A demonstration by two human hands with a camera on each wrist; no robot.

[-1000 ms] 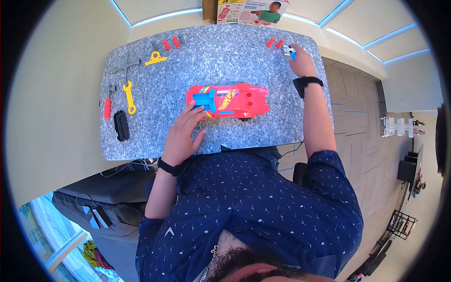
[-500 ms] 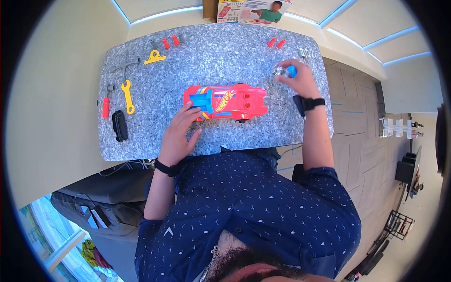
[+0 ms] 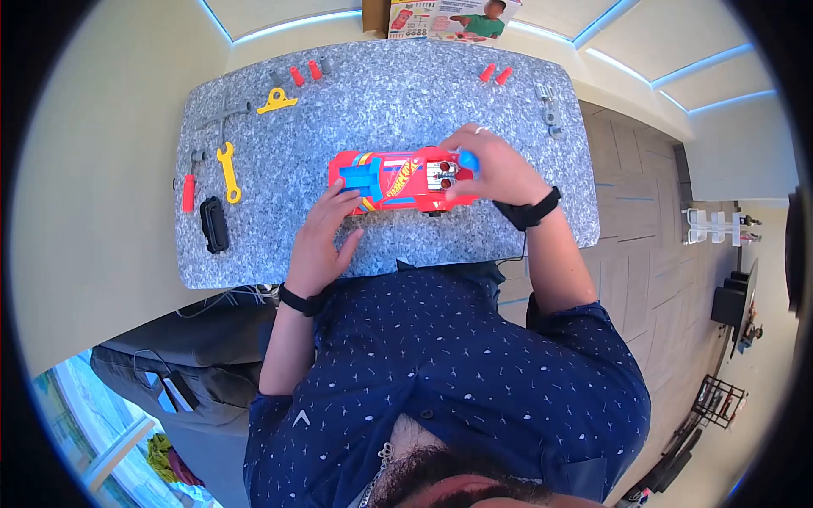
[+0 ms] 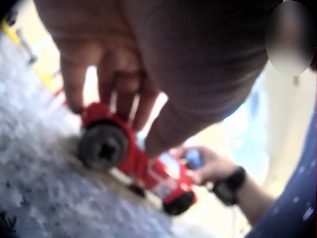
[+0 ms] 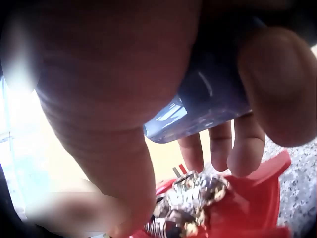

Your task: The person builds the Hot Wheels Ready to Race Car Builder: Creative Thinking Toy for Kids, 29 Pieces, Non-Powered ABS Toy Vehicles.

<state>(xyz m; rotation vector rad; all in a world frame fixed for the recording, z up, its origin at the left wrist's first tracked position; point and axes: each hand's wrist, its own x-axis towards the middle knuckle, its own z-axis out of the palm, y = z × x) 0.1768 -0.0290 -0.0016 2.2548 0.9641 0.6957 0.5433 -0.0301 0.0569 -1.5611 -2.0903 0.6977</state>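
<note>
A red toy car [image 3: 398, 196] with blue and yellow markings stands on the speckled grey table. My left hand [image 3: 322, 233] rests on it, fingers spread over the blue panel [image 3: 359, 180] at its left end. In the left wrist view a dark wheel [image 4: 104, 148] shows below those fingers. Over the car's right end, my right hand [image 3: 500, 165] pinches a shiny chrome toy engine [image 3: 440, 175] between thumb and fingers. The engine [image 5: 193, 196] sits low against the red body in the right wrist view. A blue glossy piece [image 5: 198, 109] lies within the same hand, partly hidden.
On the left lie a yellow wrench [image 3: 228, 173], a yellow bracket-like piece [image 3: 277, 101], a grey T-shaped tool [image 3: 224, 116], a red-handled tool [image 3: 188, 193] and a black case [image 3: 214, 224]. Red pegs [image 3: 495, 74] and small grey parts [image 3: 550, 110] lie far right. A box [image 3: 449, 19] stands behind.
My right hand has come from the table's far right corner to the car's right end, carrying the chrome engine and blue piece. My left hand stays on the car, which has shifted slightly left.
</note>
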